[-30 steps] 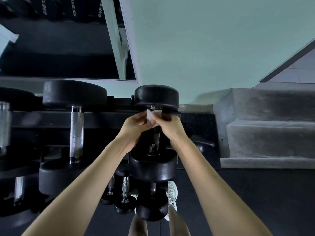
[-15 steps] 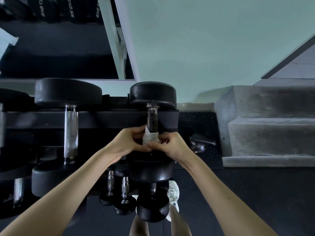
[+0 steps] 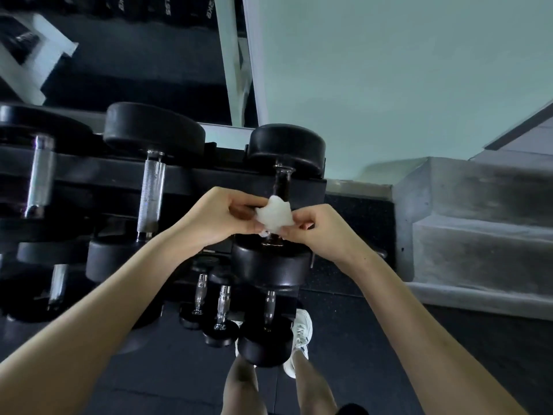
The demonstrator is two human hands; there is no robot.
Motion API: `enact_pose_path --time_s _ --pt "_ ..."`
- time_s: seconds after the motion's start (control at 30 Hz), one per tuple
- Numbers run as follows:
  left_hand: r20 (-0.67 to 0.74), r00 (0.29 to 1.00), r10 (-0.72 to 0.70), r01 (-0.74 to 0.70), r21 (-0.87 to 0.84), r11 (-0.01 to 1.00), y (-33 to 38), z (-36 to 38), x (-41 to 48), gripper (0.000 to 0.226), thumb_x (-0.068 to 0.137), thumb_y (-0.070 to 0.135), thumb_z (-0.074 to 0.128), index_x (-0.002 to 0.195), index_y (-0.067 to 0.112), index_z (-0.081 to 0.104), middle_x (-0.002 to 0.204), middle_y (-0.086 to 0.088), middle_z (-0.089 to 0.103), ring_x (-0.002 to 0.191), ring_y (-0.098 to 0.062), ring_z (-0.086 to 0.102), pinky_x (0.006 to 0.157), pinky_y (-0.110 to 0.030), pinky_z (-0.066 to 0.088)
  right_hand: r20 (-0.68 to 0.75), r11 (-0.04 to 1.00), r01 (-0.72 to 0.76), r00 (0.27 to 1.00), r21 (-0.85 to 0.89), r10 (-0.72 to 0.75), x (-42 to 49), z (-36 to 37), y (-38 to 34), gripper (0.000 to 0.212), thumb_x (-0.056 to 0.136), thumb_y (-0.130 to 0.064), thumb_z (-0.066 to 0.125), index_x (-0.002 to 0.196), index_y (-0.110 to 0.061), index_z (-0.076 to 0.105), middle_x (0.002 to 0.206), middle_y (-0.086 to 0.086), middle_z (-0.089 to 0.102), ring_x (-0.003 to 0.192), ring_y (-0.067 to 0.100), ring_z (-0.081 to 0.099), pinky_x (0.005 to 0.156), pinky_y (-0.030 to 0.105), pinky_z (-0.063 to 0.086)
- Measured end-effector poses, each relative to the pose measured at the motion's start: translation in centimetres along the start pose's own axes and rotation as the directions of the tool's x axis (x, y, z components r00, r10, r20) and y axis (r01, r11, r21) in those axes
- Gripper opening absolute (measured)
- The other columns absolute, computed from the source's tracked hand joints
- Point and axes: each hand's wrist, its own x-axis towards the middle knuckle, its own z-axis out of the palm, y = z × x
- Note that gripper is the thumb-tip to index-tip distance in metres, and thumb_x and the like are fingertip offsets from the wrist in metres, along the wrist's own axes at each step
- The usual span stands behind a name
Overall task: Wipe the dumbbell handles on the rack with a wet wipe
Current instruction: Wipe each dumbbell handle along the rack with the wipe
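Observation:
A black dumbbell rack (image 3: 191, 178) holds several black dumbbells. The rightmost dumbbell (image 3: 285, 148) on the top tier has a dark handle (image 3: 281, 182). A crumpled white wet wipe (image 3: 274, 217) sits over the lower part of that handle. My left hand (image 3: 221, 217) pinches the wipe from the left and my right hand (image 3: 317, 232) pinches it from the right. The handle's lower half is hidden behind the wipe and my fingers. To the left, another dumbbell shows a bare silver knurled handle (image 3: 151, 193).
Smaller dumbbells (image 3: 220, 307) rest on a lower tier near my white shoe (image 3: 302, 333). Grey concrete steps (image 3: 478, 241) rise at the right. A mirror (image 3: 119, 55) and a pale green wall (image 3: 374, 79) stand behind the rack. The floor is dark rubber.
Both hands slid the wipe down the handle from its far end toward the near end. The wipe is now bunched up between my fingertips. The view shifted right.

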Motion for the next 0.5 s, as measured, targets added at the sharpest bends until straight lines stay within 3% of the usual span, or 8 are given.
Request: enact_pose_path --time_s 0.13,0.23,0.33,0.5 --pt "-0.037 0.999 0.021 -0.031 -0.302 0.953 0.4 -1.6 -3.9 0.039 0.079 0.009 0.070 0.115 0.023 0.067 0.088 -0.006 0.073 0.089 -0.012 0.068 0.079 -0.012 0.046 -0.025 0.972 0.060 0.998 0.226 -0.055 -1.7 0.4 -3.1 0.018 0.082 -0.014 0.072 0.098 -0.023 0.071 0.093 -0.002 0.074 0.090 0.013 0.069 0.086 0.030 0.054" --pt "-0.042 0.999 0.013 -0.030 -0.417 0.908 -0.4 -2.7 -6.8 0.025 0.085 0.014 0.064 0.108 0.022 0.070 0.101 -0.015 0.070 0.097 -0.018 0.067 0.086 -0.019 0.049 -0.016 0.957 0.054 0.999 0.284 -0.051 -2.6 2.0 -4.9 0.010 0.083 -0.017 0.070 0.092 -0.021 0.071 0.085 -0.007 0.074 0.082 0.005 0.068 0.080 0.018 0.050" --pt "-0.140 0.990 -0.031 -0.031 -0.416 0.909 -1.6 -4.0 -9.2 0.014 0.086 0.013 0.063 0.097 0.018 0.071 0.094 -0.014 0.067 0.082 -0.003 0.066 0.072 -0.006 0.048 -0.024 0.957 0.051 0.999 0.284 -0.047 -3.4 4.4 -6.4 0.007 0.084 -0.020 0.069 0.088 -0.015 0.071 0.075 -0.010 0.070 0.073 -0.001 0.063 0.069 0.007 0.044" --pt "-0.153 0.988 -0.016 -0.059 -0.472 0.880 -5.3 -6.7 -13.0 0.017 0.084 0.007 0.066 0.101 0.006 0.069 0.079 -0.004 0.067 0.080 -0.013 0.066 0.074 -0.015 0.053 -0.065 0.935 0.059 0.997 0.348 -0.039 -5.6 10.0 -8.2 0.003 0.085 -0.011 0.066 0.088 -0.012 0.068 0.080 -0.002 0.072 0.078 0.012 0.068 0.072 0.023 0.051"
